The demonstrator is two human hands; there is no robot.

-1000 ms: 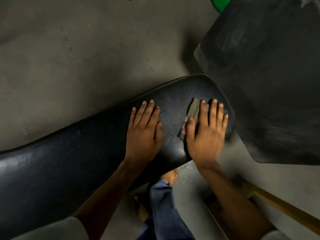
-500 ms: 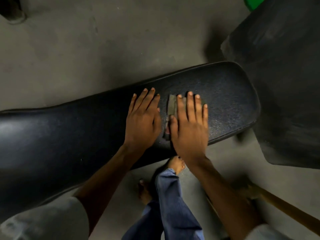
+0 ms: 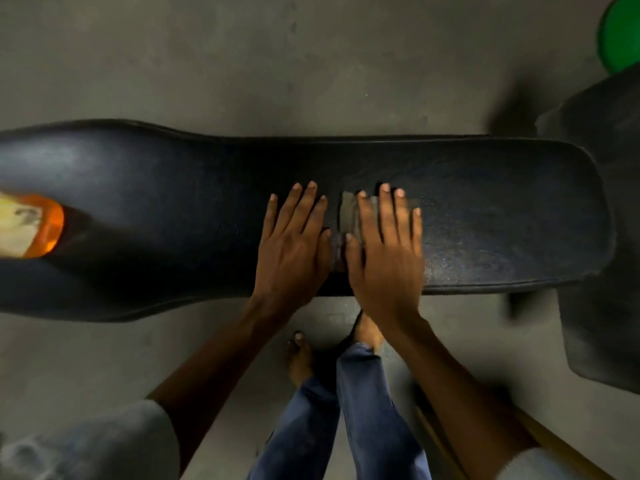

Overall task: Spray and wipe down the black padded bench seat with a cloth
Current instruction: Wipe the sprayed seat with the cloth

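The long black padded bench seat [image 3: 502, 209] runs left to right across the middle of the view. My left hand [image 3: 294, 244] lies flat on the seat with its fingers spread and nothing in it. Just to its right, my right hand [image 3: 384, 251] presses palm-down on a small folded grey cloth [image 3: 348, 211]; only the cloth's left edge shows past the fingers. An orange spray bottle [image 3: 31, 226] with a pale label lies on the seat at the far left.
A second large black pad [image 3: 609, 271] stands against the bench's right end. A green round object [image 3: 620, 32] sits at the top right. My bare feet [image 3: 299, 355] stand on the grey concrete floor below the bench. A wooden stick [image 3: 540, 431] lies at lower right.
My right hand has slid the cloth leftward along the seat, from the right end to beside my left hand. The view shifted, and the orange bottle now shows at left.
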